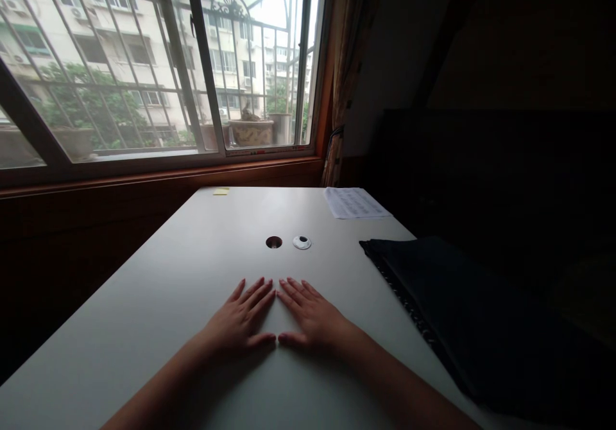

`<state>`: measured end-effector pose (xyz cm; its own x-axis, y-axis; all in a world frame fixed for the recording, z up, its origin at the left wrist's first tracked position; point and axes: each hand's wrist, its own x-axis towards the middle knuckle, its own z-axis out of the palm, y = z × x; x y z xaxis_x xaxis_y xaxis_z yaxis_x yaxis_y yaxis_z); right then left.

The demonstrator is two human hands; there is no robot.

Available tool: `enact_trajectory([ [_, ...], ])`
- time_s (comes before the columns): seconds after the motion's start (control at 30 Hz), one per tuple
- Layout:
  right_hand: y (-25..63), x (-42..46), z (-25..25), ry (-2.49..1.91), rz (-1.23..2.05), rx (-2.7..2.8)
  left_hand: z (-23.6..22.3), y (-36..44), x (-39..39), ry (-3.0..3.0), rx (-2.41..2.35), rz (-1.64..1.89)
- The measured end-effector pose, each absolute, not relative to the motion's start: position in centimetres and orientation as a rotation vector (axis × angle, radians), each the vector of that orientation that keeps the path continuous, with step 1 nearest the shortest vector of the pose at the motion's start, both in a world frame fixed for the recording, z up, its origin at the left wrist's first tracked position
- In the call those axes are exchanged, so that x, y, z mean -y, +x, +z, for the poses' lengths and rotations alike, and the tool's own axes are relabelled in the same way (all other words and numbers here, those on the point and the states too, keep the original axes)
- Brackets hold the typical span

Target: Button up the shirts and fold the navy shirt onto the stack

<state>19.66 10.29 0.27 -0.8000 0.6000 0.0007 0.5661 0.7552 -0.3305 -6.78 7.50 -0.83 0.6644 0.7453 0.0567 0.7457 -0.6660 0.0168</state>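
Both hands lie flat on a white table (158,295), palms down. My left hand (243,318) is open, fingers spread, holding nothing. Beside it my right hand (310,318) is open in the same way. Their thumbs and forefingers nearly meet at the middle, leaving a small gap of bare tabletop. Beyond the fingertips is a round hole (274,242) in the tabletop. Just right of the hole rests a white round cap (301,243) with a dark opening.
Dark cloth (433,289) with a beaded-looking edge covers the table's right side. Printed sheets (359,203) lie at the far right corner, and yellow sticky notes (221,191) at the far left. Behind the table are a barred window (206,64) and a tied curtain (339,96).
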Motion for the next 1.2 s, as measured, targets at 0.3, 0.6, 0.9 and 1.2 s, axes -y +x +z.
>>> enact_trajectory([
  [0.3,19.7,-10.2,0.3,-0.949,0.481,2.838,-1.1,-6.8,-7.4,-2.836,1.297,-0.085],
  [0.6,19.6,-10.3,-0.1,-0.941,0.455,2.842,-1.2,-6.8,-7.3,-2.852,1.295,-0.113],
  [0.9,19.6,-9.8,0.4,-0.952,0.444,2.839,-0.6,-6.7,-7.0,-2.873,1.318,-0.103],
  [1.2,19.5,-9.6,0.3,-0.956,0.418,2.837,0.0,-6.6,-6.6,-2.880,1.348,-0.079],
])
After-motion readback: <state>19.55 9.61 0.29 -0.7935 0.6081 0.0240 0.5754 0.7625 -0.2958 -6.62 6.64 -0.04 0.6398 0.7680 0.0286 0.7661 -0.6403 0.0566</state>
